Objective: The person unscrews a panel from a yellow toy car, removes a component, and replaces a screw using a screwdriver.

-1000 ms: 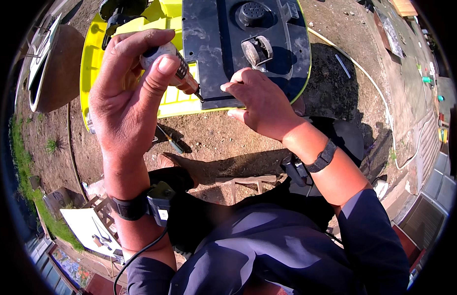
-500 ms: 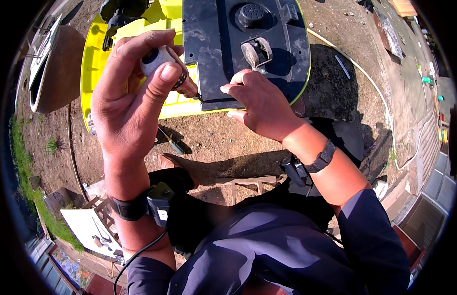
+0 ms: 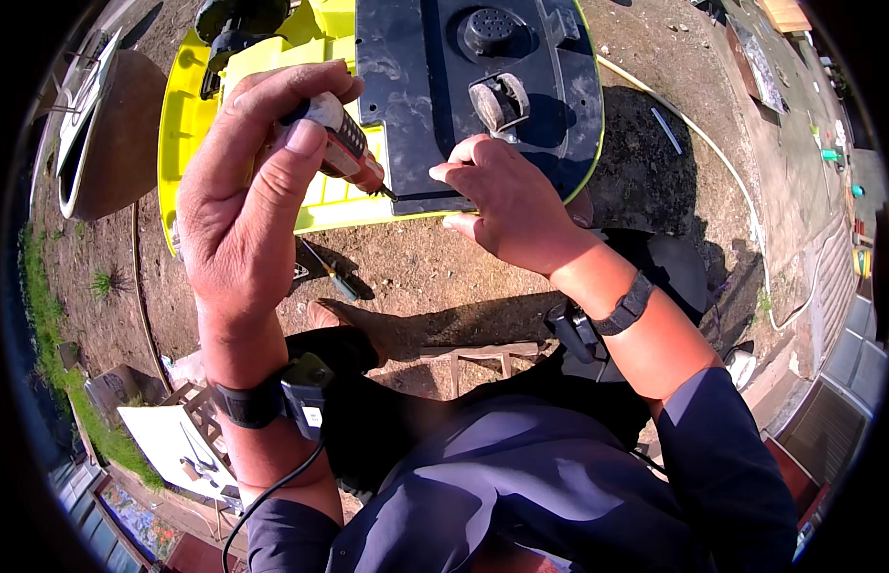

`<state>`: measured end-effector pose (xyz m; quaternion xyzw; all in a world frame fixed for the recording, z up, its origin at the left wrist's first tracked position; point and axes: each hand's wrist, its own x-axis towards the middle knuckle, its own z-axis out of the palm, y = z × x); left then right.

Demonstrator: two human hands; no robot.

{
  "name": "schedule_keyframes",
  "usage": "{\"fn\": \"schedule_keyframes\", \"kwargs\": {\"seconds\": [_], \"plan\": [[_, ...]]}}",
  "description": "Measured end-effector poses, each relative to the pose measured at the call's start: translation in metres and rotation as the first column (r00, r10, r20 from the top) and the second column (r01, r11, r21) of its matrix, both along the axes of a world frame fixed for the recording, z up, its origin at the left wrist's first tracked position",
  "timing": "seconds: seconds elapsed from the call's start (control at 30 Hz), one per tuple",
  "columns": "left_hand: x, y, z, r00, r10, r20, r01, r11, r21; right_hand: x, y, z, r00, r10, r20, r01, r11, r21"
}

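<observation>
Below my bare left hand point(image 3: 232, 215), at 8 o'clock, I wear a black strap point(image 3: 244, 408) bearing a dark boxy module point(image 3: 309, 374) with a white label point(image 3: 312, 417); a black cable point(image 3: 277, 487) curves off toward 7. A second strap point(image 3: 628, 306), also black, circles my right wrist at 3. My shirt point(image 3: 502, 477) is dark purplish-blue.

Panel point(image 3: 396, 105): here it sits, on the right part of the shell point(image 3: 177, 162).
Left hand point(image 3: 229, 205): over the shell's near edge, around the screwdriver point(image 3: 353, 160).
Screwdriver tip: right there at the panel's near left corner.
Right hand point(image 3: 511, 196): at the panel's near edge, right of that tip.
Caster point(image 3: 483, 103): on the panel, just beyond the right hand.
Loose tool point(image 3: 343, 285): down on the ground point(image 3: 435, 253), before the shell.
Hose point(image 3: 695, 120): out right of everything, curving past the shell.
</observation>
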<state>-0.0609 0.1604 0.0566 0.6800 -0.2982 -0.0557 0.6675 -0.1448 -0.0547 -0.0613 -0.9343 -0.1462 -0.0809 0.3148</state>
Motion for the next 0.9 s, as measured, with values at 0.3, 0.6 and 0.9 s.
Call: {"fn": "schedule_keyframes", "kwargs": {"seconds": [0.3,0.6,0.9], "plan": [[-0.001,0.002,-0.005,0.987,0.058,0.153,-0.085,0.981,0.176,0.0,-0.002,-0.002,1.0,0.003,-0.002,-0.003,1.0,0.016],[0.005,0.0,-0.012,0.903,0.067,0.425,-0.154,0.972,0.175,0.0,-0.001,-0.002,1.0,0.011,-0.006,-0.012,0.999,-0.036],[-0.003,0.003,-0.006,0.994,0.072,0.087,-0.08,0.991,0.102,0.0,-0.001,-0.005,1.0,0.0,0.025,0.0,1.0,0.011]]}}
